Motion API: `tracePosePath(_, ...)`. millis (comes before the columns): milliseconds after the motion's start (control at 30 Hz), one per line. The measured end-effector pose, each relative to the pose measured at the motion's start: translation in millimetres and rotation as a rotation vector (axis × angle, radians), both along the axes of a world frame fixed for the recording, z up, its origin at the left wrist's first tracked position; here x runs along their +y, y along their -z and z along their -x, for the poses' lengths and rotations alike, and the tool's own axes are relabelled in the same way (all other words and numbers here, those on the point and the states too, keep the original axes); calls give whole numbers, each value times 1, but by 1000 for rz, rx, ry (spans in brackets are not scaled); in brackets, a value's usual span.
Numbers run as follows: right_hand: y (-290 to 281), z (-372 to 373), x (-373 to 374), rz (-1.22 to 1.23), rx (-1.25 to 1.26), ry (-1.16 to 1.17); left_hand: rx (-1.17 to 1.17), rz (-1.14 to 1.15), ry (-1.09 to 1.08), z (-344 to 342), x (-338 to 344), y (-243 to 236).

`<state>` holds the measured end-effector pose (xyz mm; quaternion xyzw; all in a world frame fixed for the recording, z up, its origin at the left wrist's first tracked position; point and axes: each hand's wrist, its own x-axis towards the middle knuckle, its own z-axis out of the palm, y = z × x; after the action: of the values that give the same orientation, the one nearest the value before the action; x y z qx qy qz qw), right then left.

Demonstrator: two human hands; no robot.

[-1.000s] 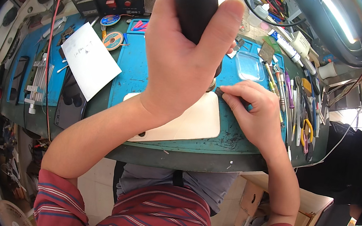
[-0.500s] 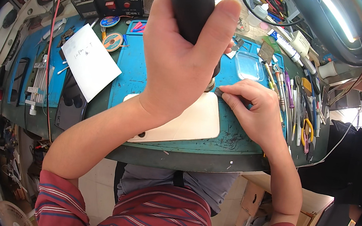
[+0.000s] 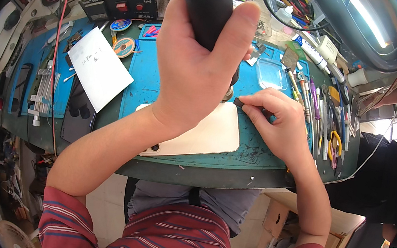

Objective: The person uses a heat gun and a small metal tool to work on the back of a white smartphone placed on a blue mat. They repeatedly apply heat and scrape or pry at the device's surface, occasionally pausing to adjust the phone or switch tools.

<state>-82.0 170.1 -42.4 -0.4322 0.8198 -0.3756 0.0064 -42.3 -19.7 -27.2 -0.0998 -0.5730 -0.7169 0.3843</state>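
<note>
My left hand [image 3: 192, 73] is wrapped around the thick black handle of a hot air gun [image 3: 205, 6]. Its metal nozzle shows below the fingers, near the far edge of a pale cream phone [image 3: 210, 133]. The phone lies back up on the blue mat, a camera lens at its near left corner; my left hand and forearm cover part of it. Just beyond the phone's far right corner, my right hand [image 3: 278, 121] pinches a small dark flat piece [image 3: 238, 102] between thumb and forefinger. Whether that piece touches the phone is hard to make out.
A white paper [image 3: 100, 70] with handwriting overlaps a dark phone [image 3: 80, 112] on the left. Several screwdrivers and tweezers crowd the right, near a clear plastic tray [image 3: 271, 74]. A black powered box [image 3: 124, 6] stands at the back. A ring lamp [image 3: 368, 31] hangs at upper right.
</note>
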Motion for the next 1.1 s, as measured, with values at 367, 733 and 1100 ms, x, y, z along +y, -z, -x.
tracePosePath(367,2,1,0,-9,-38,26,7,-11,-1,-2,-1,-2)
tracePosePath(733,-4,2,-1,-43,-84,26,25,-59,-26,-2,-3,-6)
tracePosePath(1100,5,-7,0,-1,176,12,38,-122,-34,-4,-11,-5)
